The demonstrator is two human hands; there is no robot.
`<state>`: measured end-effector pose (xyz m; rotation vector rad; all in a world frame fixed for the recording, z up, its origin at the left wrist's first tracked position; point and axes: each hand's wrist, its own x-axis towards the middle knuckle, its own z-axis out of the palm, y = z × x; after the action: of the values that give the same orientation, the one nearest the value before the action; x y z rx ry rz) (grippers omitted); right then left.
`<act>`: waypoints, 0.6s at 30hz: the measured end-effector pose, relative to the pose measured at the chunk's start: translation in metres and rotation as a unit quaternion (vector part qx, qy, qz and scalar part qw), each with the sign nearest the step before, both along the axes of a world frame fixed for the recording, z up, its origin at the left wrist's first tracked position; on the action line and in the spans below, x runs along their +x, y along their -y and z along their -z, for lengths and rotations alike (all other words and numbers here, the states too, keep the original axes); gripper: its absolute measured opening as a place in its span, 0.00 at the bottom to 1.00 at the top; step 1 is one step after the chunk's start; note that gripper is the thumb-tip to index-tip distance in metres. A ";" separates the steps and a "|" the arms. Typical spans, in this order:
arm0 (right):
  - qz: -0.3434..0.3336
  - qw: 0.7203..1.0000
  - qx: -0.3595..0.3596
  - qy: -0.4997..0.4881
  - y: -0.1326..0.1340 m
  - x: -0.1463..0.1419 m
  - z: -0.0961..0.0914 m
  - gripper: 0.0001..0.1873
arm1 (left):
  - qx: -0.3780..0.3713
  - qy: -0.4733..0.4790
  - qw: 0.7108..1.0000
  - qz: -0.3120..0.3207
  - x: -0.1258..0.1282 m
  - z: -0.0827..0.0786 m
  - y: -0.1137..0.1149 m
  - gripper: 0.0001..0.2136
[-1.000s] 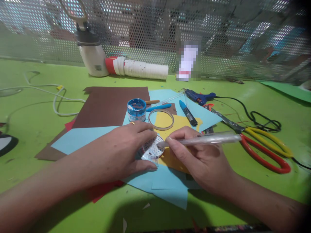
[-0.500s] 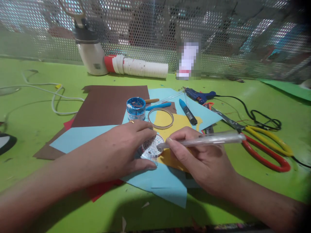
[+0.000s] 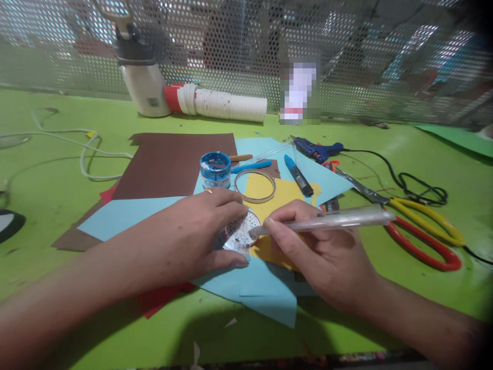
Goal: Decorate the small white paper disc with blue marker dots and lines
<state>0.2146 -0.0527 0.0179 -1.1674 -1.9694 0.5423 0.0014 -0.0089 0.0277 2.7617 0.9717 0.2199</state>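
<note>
My left hand (image 3: pixel 192 231) curls its fingers and thumb around a small round piece (image 3: pixel 243 231), which looks like a clear jar or lid with a white top covered in dark dots and lines. Part of it is hidden under the fingers. My right hand (image 3: pixel 316 252) pinches a clear-barrelled pen (image 3: pixel 335 220), its tip touching or just above the dotted top. Just beyond the left hand stands a jar of blue paint (image 3: pixel 215 177). A thin hoop (image 3: pixel 254 199) lies on yellow paper (image 3: pixel 283 187) between the jar and my right hand.
Brown paper (image 3: pixel 173 164) and light-blue paper (image 3: pixel 265 303) lie beneath. To the right are a blue marker (image 3: pixel 298 174), a blue glue gun (image 3: pixel 319 150) and scissors (image 3: pixel 423 239). Stacked paper cups (image 3: pixel 231 107) and a sprayer bottle (image 3: pixel 144 87) stand before a perforated metal screen (image 3: pixel 239 41).
More dark marks show on the dotted top. The pen has shifted very slightly to the right, and the hands otherwise keep their places.
</note>
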 end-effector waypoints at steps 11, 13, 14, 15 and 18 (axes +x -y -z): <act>-0.001 1.000 0.005 -0.003 0.000 0.000 0.000 0.07 | 0.002 -0.002 1.000 0.002 0.000 0.000 0.000 0.23; 0.000 1.000 0.006 0.001 -0.001 0.000 0.000 0.07 | 0.006 0.000 1.000 0.006 0.000 0.001 0.000 0.23; -0.001 1.000 0.006 0.004 -0.001 0.000 0.000 0.07 | 0.008 0.000 1.000 0.007 0.000 0.001 0.000 0.23; -0.002 1.000 0.006 0.007 -0.001 0.000 0.000 0.07 | 0.010 0.000 1.000 0.007 0.000 0.001 0.000 0.23; -0.002 1.000 0.010 0.011 -0.001 0.000 0.000 0.07 | 0.014 -0.003 1.000 0.008 0.000 0.001 0.000 0.23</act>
<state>0.2150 -0.0517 0.0177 -1.1625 -1.9915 0.5131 0.0012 -0.0089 0.0266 2.7957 0.9539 0.2242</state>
